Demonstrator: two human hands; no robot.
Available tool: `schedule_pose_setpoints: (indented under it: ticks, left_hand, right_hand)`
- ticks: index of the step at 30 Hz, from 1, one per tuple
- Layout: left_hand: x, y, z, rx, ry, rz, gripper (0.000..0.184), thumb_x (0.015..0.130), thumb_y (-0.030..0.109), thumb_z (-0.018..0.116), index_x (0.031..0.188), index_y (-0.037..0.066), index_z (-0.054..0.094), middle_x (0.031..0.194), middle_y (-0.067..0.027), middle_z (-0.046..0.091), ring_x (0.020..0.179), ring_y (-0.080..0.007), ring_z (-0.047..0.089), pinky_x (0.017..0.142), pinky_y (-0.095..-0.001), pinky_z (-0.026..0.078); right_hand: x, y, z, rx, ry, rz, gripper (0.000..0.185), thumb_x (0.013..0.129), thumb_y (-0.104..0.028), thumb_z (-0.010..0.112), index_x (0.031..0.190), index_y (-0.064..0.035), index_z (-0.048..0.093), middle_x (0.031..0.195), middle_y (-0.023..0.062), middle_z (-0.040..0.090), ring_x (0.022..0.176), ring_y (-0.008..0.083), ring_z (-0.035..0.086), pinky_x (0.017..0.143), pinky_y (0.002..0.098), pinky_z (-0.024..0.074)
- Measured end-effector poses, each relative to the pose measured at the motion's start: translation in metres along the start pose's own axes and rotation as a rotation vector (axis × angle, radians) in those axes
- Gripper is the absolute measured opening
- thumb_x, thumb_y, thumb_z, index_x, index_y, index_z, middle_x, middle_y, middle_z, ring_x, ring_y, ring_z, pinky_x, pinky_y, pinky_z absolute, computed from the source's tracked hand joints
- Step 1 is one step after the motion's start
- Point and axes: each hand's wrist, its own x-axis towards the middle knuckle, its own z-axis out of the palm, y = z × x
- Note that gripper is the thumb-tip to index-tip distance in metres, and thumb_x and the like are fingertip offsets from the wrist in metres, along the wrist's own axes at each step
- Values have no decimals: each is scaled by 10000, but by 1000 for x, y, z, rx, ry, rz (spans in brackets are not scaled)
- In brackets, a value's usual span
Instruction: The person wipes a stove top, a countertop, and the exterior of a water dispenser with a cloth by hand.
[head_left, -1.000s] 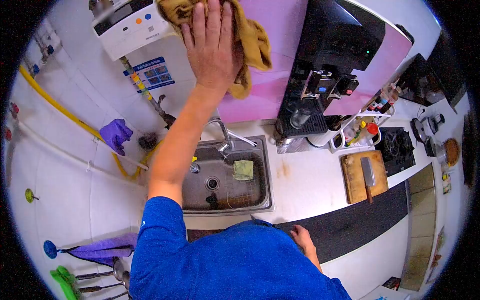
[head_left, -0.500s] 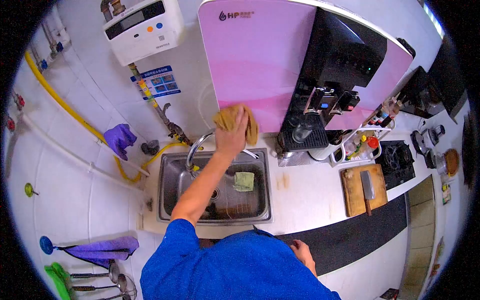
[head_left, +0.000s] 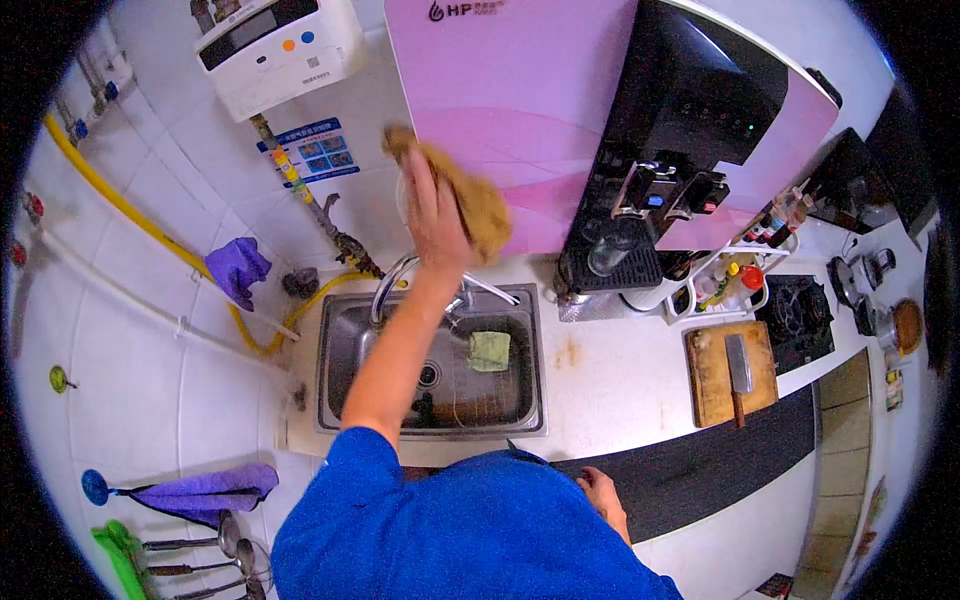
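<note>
Two bare hands are showing, and one is working: the left hand (head_left: 440,225) is holding one brown cloth (head_left: 470,205) at the lower left edge of the pink panel (head_left: 510,110), overlapping panel and wall tile. Versus half a second ago, cloth and hand are sitting higher on the panel and further left; versus one second ago, lower. View is tilting slightly too, and the right hand (head_left: 603,492) is staying put. Left grip: fingers are lying nearly straight, pressed together along the cloth; thumb is hiding. Right grip: fingers are curling near the front of the counter (head_left: 610,370); cannot tell if they are holding anything. Counts: one sink (head_left: 345,335) is sitting below the left forearm, with one green cloth (head_left: 489,351) lying inside on its right side. Two taps (head_left: 635,188) are jutting from the panel's black section, one glass (head_left: 607,250) standing beneath. One cutting board (head_left: 708,365) is lying on the counter, one cleaver (head_left: 738,365) resting on it, handle pointing toward the front edge. One white meter (head_left: 280,55) is hanging upper left; one purple towel (head_left: 210,490) is hanging lower left.
</note>
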Motion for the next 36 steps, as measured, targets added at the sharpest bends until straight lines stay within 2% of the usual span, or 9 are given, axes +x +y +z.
schedule_pose_setpoints:
  ticks: [2, 6, 11, 14, 21, 26, 30, 32, 36]
  left_hand:
    - [-58, 15, 4, 121, -110, -111, 410, 952, 53, 497, 1299, -157, 444, 1569, -303, 197, 1402, -508, 294, 1150, -522, 307]
    - [-83, 8, 4, 25, -169, -199, 418, 951, 71, 505, 1296, -160, 454, 1557, -302, 232, 1389, -504, 322, 1147, -513, 319]
    - [33, 21, -36, 44, 8, -32, 415, 937, 67, 517, 1288, -152, 485, 1545, -293, 264, 1369, -492, 362, 1131, -499, 351]
    - [43, 16, -39, 19, 19, -12, 410, 923, 57, 527, 1280, -141, 500, 1546, -280, 276, 1364, -485, 373, 1125, -504, 358]
    - [-38, 7, -23, 107, -159, -65, 396, 898, 55, 550, 1263, -99, 539, 1548, -254, 293, 1348, -471, 399, 1110, -508, 375]
    - [45, 16, -51, 63, -14, 19, 378, 899, 66, 557, 1253, -68, 563, 1553, -235, 297, 1352, -464, 393, 1110, -518, 373]
    - [-11, 10, -39, 115, -99, 7, 374, 905, 73, 551, 1251, -69, 565, 1546, -247, 302, 1349, -460, 400, 1113, -521, 370]
    - [-60, 13, -24, 62, -231, -151, 385, 907, 92, 547, 1258, -66, 563, 1537, -262, 312, 1351, -464, 397, 1119, -525, 360]
    - [-59, 8, -16, 99, -195, -112, 394, 913, 111, 533, 1262, -72, 555, 1549, -266, 287, 1363, -472, 380, 1123, -546, 345]
  right_hand:
    - [-1, 9, 8, 5, -6, -8, 438, 892, -229, 686, 1262, -6, 616, 1200, 249, 649, 1143, 365, 629, 980, 412, 494]
    - [-1, 2, 0, -5, -33, -27, 442, 901, -227, 676, 1263, 16, 607, 1239, 243, 634, 1179, 363, 606, 1009, 409, 479]
    - [14, -6, -9, -101, -14, -116, 438, 898, -220, 675, 1257, 22, 607, 1235, 248, 633, 1173, 380, 603, 1002, 418, 483]
    - [24, -2, -9, -136, -6, -151, 436, 905, -174, 678, 1278, 33, 592, 1196, 243, 661, 1124, 350, 647, 949, 403, 516]
    - [23, 10, 10, -48, -37, -92, 464, 885, -242, 698, 1259, 16, 606, 1213, 261, 636, 1151, 404, 608, 975, 431, 495]
    - [27, 19, 19, 32, -117, -102, 486, 892, -267, 694, 1272, 22, 599, 1227, 266, 628, 1169, 400, 601, 994, 424, 484]
    - [28, 0, 13, -66, -69, -177, 477, 896, -263, 686, 1276, 12, 599, 1215, 264, 634, 1164, 405, 601, 992, 427, 485]
    - [27, -9, 10, -42, -54, -82, 467, 897, -257, 678, 1272, 9, 601, 1221, 262, 631, 1173, 405, 595, 996, 433, 481]
    - [27, 2, 9, -15, -72, -75, 463, 897, -261, 672, 1269, 7, 604, 1236, 254, 627, 1180, 392, 594, 998, 435, 479]
